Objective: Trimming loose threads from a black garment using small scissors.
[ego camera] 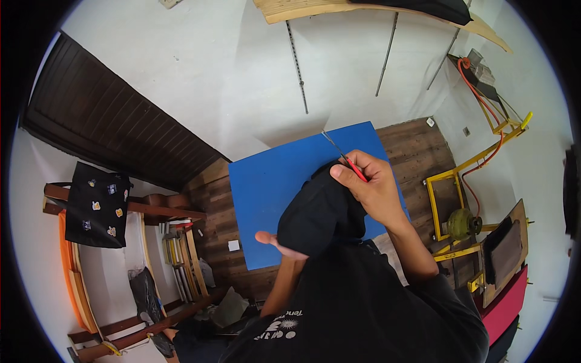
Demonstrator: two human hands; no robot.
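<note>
A black cloth item [313,213], rounded like a cap, is held up over a blue tabletop [258,195]. My left hand [288,249] supports it from below, its thumb sticking out to the left and its other fingers hidden by the cloth. Between the thumb and fingers of my right hand [374,186] is a slim red-handled tool [356,170]; its thin metal end points up and left, away from me. What kind of tool it is cannot be told. The right thumb also rests at the upper edge of the cloth.
A wooden rack [168,208] with a black printed tote bag [97,206] stands at the left. On the right is a yellow metal frame [431,204] with a red hose and a green round part. A wooden shelf [308,10] hangs above, and a white square [233,245] lies beside the table.
</note>
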